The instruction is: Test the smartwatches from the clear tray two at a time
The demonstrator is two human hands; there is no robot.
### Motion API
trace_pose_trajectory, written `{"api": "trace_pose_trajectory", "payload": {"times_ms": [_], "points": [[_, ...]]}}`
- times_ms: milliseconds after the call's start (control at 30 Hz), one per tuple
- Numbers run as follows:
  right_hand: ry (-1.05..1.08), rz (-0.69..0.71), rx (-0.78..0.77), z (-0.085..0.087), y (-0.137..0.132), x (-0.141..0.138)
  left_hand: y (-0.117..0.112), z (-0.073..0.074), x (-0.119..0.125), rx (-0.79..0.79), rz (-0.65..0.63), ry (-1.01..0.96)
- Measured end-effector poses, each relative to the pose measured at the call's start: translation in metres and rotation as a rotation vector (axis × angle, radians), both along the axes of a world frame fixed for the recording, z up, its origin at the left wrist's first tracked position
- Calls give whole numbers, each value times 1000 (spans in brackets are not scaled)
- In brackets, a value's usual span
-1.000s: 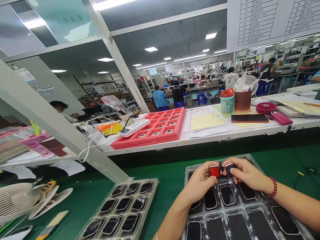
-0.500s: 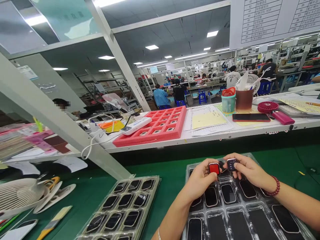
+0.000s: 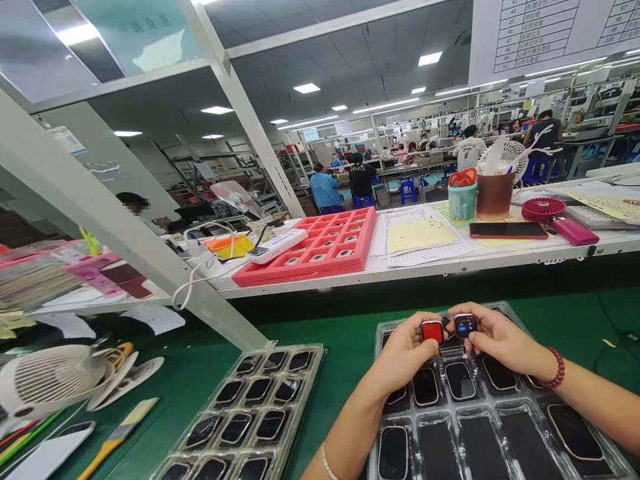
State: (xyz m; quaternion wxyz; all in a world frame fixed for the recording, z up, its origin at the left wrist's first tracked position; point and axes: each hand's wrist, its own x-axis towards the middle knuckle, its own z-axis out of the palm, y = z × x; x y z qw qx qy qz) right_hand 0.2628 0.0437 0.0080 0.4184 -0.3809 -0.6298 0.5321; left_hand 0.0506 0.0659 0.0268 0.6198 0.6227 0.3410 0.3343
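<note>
A small watch with red screen (image 3: pixel 433 332) is held right of centre in the lower half of the frame, above a clear tray (image 3: pixel 453 430). It is gripped by the left hand (image 3: pixel 406 350), whose thumb and fingers are closed on its edges. Just beside it, a watch with dark, lit screen (image 3: pixel 465 325) is pinched by the right hand (image 3: pixel 500 341), its thumb being placed at the lower edge. In the tray below, more dark-faced watches (image 3: pixel 461 381) are seated. At bottom centre-left, similar pieces are carried by a second tray (image 3: pixel 318 360). A brush (image 3: pixel 120 437) is laid at lower left, near a white fan (image 3: pixel 53 381). On the shelf (image 3: pixel 345 283) across the middle, a red foam tray (image 3: pixel 300 272) and a phone (image 3: pixel 508 230) are seen.
</note>
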Motion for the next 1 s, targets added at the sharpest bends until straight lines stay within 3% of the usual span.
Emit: {"api": "trace_pose_trajectory", "payload": {"times_ms": [400, 1000], "points": [[23, -75, -8, 1, 1, 1, 0, 0, -1, -12, -2, 23], [2, -69, -16, 1, 1, 2, -1, 4, 1, -18, -5, 6]]}}
